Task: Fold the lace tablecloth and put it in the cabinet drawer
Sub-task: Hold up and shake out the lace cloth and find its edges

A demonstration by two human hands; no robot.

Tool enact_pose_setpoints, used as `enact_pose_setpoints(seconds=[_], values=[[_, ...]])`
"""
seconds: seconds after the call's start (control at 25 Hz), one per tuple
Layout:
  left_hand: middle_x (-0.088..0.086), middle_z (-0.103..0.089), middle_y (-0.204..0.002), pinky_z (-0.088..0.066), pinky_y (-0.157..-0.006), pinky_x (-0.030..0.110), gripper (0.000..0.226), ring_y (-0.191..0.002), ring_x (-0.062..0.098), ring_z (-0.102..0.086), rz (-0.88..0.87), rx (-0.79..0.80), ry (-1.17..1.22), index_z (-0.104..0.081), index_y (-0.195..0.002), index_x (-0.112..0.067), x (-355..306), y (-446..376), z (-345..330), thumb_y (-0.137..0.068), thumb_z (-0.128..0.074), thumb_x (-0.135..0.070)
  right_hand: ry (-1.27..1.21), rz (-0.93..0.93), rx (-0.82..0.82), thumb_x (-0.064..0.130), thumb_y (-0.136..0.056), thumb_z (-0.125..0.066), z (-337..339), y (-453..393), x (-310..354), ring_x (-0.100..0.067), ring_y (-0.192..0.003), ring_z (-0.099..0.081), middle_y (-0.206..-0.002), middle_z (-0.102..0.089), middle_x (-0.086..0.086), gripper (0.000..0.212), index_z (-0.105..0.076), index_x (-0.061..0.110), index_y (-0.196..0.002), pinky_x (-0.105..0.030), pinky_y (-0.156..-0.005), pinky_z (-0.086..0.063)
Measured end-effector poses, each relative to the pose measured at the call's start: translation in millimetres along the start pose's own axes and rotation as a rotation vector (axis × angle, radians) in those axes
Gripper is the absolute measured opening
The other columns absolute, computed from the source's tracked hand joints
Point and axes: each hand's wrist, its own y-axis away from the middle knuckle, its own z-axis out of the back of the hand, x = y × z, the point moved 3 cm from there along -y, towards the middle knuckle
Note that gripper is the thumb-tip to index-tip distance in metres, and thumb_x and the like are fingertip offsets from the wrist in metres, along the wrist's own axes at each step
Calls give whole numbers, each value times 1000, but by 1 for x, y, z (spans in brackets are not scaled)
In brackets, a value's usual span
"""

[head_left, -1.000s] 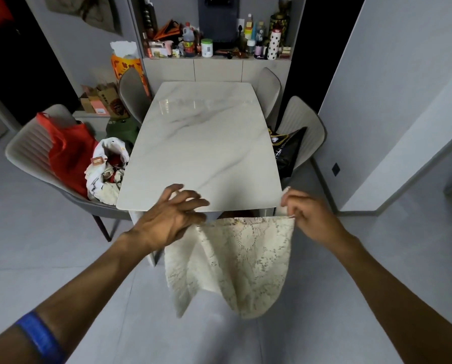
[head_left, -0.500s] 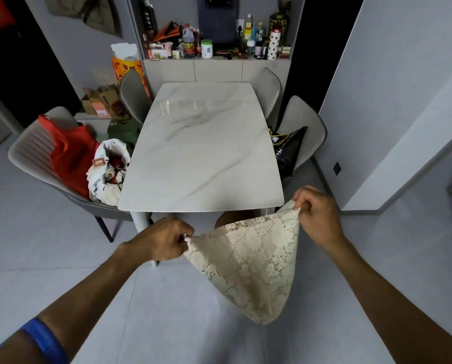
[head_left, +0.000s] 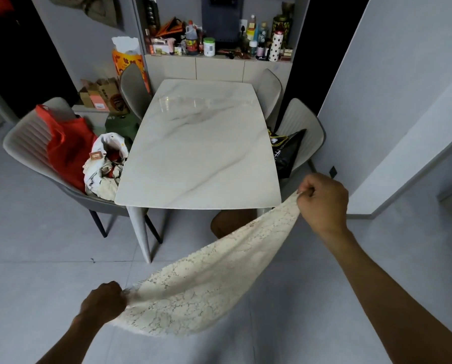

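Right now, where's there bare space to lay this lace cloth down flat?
The marble table top is bare edge to edge. Crowded: the left chair holds the red bag and white bundle, and the cabinet ledge is packed with bottles.

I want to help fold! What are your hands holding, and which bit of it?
Both hold the lace tablecloth. The left hand grips one end, the right hand pinches the other end, and it hangs stretched between them.
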Motion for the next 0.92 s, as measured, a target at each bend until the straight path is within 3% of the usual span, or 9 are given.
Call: enact_pose_setpoints(seconds=[0.12, 0.2, 0.28, 0.36, 0.44, 0.56, 0.64, 0.84, 0.92], values=[[-5, -66, -116, -48, -81, 18, 46, -105, 12, -62, -384, 93, 258, -58, -122, -25, -52, 28, 15, -78, -63, -14, -1, 28, 14, 4, -57, -43, -11, 4, 25, -23, -51, -54, -58, -62, -3, 17, -59, 9, -57, -25, -48, -38], [-17, -63, -117, -49, -87, 17, 57, -105, 4, -60, -590, 138, 482, -53, -128, -35, -106, 56, 26, -74, -72, -27, 9, 67, 46, 6, -59, -42, -15, 7, 42, -23, -52, -54, -60, -63, -4, 18, -61, 8, -59, -23, -49, -33], [-20, -67, -112, -50, -84, 15, 46, -98, 2, -63, -679, 65, 566, -59, -123, -36, -158, 74, 22, -79, -73, -42, 16, 95, 57, 5, -60, -42, -15, 7, 57, -24, -54, -55, -63, -64, -5, 19, -61, 6, -61, -24, -50, -34], [-9, -72, -97, -45, -72, 8, 25, -80, 6, -63, -652, -89, 648, -68, -107, -23, -193, 82, 12, -89, -64, -40, 6, 102, 53, 5, -61, -41, -11, 4, 67, -26, -58, -57, -66, -65, -6, 20, -61, 6, -62, -29, -50, -42], [-2, -68, -80, -37, -58, 3, 24, -65, 11, -59, -576, -185, 779, -67, -94, -15, -208, 81, 2, -96, -57, -36, 2, 83, 34, 6, -61, -39, -2, -1, 69, -25, -58, -58, -68, -64, -4, 21, -60, 8, -62, -34, -52, -47], [-7, -62, -82, -46, -61, 9, 20, -73, 8, -60, -424, -40, 1139, -63, -96, -13, -214, 75, -7, -100, -50, -29, -41, 93, -25, 0, -60, -39, 12, -4, 60, -21, -55, -54, -63, -61, -3, 18, -56, 8, -59, -31, -51, -44], [-1, -58, -81, -47, -68, 21, 22, -80, 20, -55, -419, 54, 1331, -57, -85, -11, -216, 74, -7, -101, -48, -23, -91, 87, -68, -4, -61, -40, 18, -4, 47, -18, -55, -52, -62, -59, -4, 19, -55, 7, -58, -30, -51, -41], [-8, -73, -104, -58, -75, 27, 36, -97, 14, -69, -647, 228, 1202, -68, -102, -23, -217, 99, -9, -75, -76, -45, -103, -100, -83, -9, -64, -45, 18, -12, -2, -22, -60, -57, -65, -62, -5, 22, -59, 7, -60, -29, -56, -45], [-11, -74, -90, -58, -69, 25, 22, -86, 8, -71, -740, 285, 1075, -73, -89, -24, -222, 110, -12, -74, -81, -38, -83, -130, -59, -11, -65, -47, 7, -15, -14, -26, -63, -60, -66, -63, -7, 22, -60, 6, -61, -26, -56, -39]])
